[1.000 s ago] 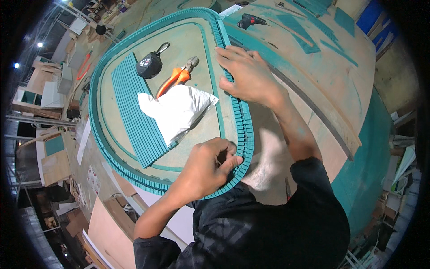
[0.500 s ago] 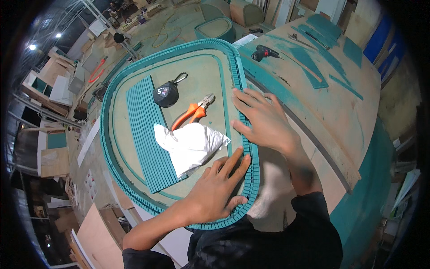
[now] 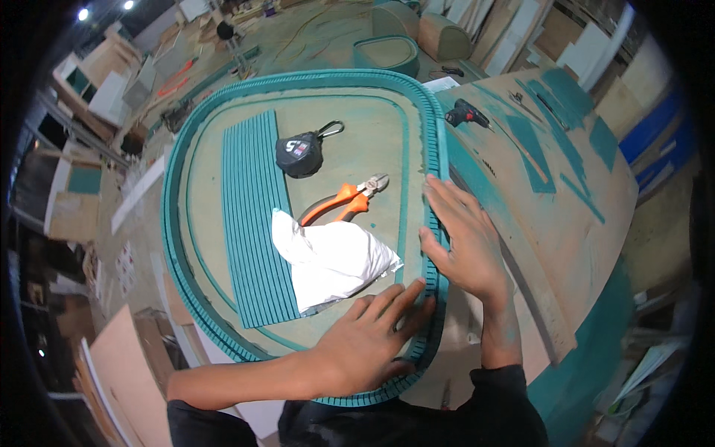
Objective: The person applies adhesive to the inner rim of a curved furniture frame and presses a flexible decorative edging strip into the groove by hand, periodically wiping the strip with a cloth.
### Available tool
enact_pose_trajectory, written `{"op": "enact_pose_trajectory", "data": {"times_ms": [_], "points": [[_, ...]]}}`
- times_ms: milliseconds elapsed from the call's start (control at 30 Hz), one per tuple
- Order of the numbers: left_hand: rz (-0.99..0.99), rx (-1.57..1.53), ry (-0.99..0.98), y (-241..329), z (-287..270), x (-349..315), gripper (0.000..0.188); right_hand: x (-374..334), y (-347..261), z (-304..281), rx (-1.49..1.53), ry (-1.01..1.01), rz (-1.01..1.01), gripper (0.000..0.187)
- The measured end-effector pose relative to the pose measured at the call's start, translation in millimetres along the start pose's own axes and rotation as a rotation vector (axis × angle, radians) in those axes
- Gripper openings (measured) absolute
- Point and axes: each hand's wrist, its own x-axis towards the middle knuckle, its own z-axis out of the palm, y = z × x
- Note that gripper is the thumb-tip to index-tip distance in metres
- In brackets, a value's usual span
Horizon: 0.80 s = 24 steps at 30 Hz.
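Note:
A large rounded panel (image 3: 357, 134) is edged by a raised teal rim of closely slotted strips (image 3: 436, 141). My left hand (image 3: 369, 331) lies stretched over the near right part of this rim, its fingertips touching the strip. Farther up the right side, my right hand (image 3: 471, 242) rests on the rim with its fingers extended and thumb on the inner side. Inside the panel are a white plastic bag (image 3: 339, 257), orange-handled cutting pliers (image 3: 348, 203), a black tape measure (image 3: 299, 155) with a carabiner, and several grooved teal strips side by side (image 3: 257, 223).
To the right stands a dusty worktable (image 3: 536, 246) with a cordless drill (image 3: 468, 114) and teal offcuts (image 3: 530, 153). A smaller rounded teal-edged piece (image 3: 386, 54) sits beyond the panel. Wood sheets (image 3: 130, 372) lean at lower left.
The view has shifted, so the panel appears lower and slightly right. My left fingers have drawn closer together and slid a little nearer along the rim; my right hand stays on its right side.

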Motion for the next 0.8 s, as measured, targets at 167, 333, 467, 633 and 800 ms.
{"op": "enact_pose_trajectory", "data": {"times_ms": [167,333,467,633,800], "points": [[0.013,-0.045,0.276,-8,30,-3,0.096,6,-3,9,0.017,0.025,0.007,0.064],[0.045,-0.098,0.315,-15,34,-3,0.091,7,-6,7,-0.085,-0.024,-0.029,0.066],[0.086,-0.129,0.387,-21,41,-1,0.086,8,-9,11,-0.092,-0.026,0.008,0.068],[0.151,-0.121,0.336,-25,33,-1,0.086,8,-12,9,-0.106,-0.010,0.019,0.070],[0.153,-0.055,0.090,-25,15,1,0.086,7,-14,6,-0.171,0.025,0.080,0.066]]}}
